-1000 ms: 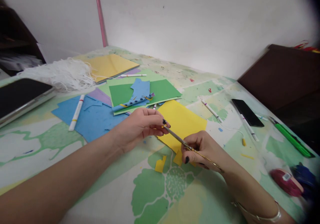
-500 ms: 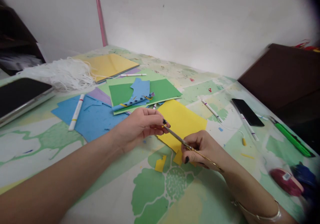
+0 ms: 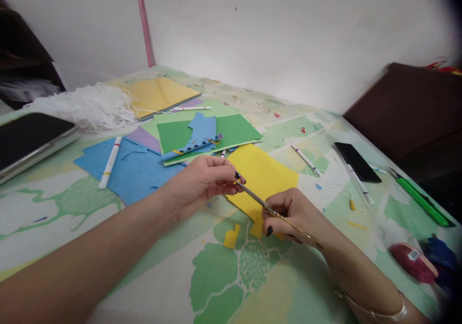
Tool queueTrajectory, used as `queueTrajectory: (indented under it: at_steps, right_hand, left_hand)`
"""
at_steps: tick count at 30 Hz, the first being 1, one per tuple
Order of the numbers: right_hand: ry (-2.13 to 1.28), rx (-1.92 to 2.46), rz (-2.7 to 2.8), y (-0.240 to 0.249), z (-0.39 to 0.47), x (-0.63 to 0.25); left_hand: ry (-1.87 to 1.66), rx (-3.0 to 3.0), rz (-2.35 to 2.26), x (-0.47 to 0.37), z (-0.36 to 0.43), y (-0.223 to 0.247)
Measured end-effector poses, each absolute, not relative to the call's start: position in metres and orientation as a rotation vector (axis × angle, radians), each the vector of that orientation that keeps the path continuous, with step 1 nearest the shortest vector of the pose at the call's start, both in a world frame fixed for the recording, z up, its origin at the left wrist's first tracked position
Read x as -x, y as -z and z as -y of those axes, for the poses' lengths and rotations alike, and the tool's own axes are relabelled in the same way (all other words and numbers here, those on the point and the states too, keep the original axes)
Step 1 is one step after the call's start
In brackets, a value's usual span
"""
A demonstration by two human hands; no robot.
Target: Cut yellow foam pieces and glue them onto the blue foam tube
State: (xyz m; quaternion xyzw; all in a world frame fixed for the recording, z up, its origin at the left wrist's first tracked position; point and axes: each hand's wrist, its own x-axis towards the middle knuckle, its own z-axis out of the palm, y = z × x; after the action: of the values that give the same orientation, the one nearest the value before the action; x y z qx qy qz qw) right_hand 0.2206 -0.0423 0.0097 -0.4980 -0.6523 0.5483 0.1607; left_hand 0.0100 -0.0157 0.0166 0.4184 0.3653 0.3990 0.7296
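Left-hand pinch: a small yellow piece [image 3: 236,183] is held narrowly between the fingertips of the left hand [image 3: 204,182]; its outline is mostly covered.
Right-hand grip: the scissors [image 3: 253,197] are held near their gold handles in the curled right hand [image 3: 294,215]; how far the blades are parted cannot be told.
Piece's place: it is held at the scissor tips, seen beside the left edge of the yellow sheet [image 3: 265,174].
Piece's handling: it is judged to be very light, thin and easily creased; it is best taken by its rim, clear of the blades.
Scissors' handling: they are judged to be stiff and smooth, best gripped by the handle loops.
Yellow count: one sheet, one yellow scrap [image 3: 231,237] and one yellow strip [image 3: 357,226] are fully seen; other scraps are partly covered by the right hand.
Tool count: four markers [image 3: 110,162] are plainly shown, two more partly hidden; one green cutter [image 3: 420,200] and one black phone [image 3: 357,162] are seen.
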Motion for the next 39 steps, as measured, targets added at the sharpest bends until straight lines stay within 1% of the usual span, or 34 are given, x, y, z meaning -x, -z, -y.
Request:
queueTrajectory:
  at_steps: [16, 24, 28, 33, 39]
  right_hand:
    - [-1.568, 1.451, 1.835, -0.011, 0.043, -0.219]
    - [-1.519, 1.381, 1.839, -0.010, 0.044, -0.222]
    - [-1.375, 1.342, 1.749, -0.010, 0.047, -0.216]
    - [-1.155, 1.412, 1.720, -0.004, 0.055, -0.202]
    - [-0.763, 1.554, 1.829, 0.003, 0.059, -0.194]
  left_hand:
    - [-0.925, -0.870, -0.815, -0.011, 0.018, -0.018]
    - [-0.995, -0.838, -0.804, -0.011, 0.016, -0.016]
    - [-1.060, -0.801, -0.825, -0.014, 0.017, -0.014]
    - [-1.129, -0.727, -0.817, -0.022, 0.024, -0.012]
    - [-1.128, -0.668, -0.797, -0.027, 0.028, -0.009]
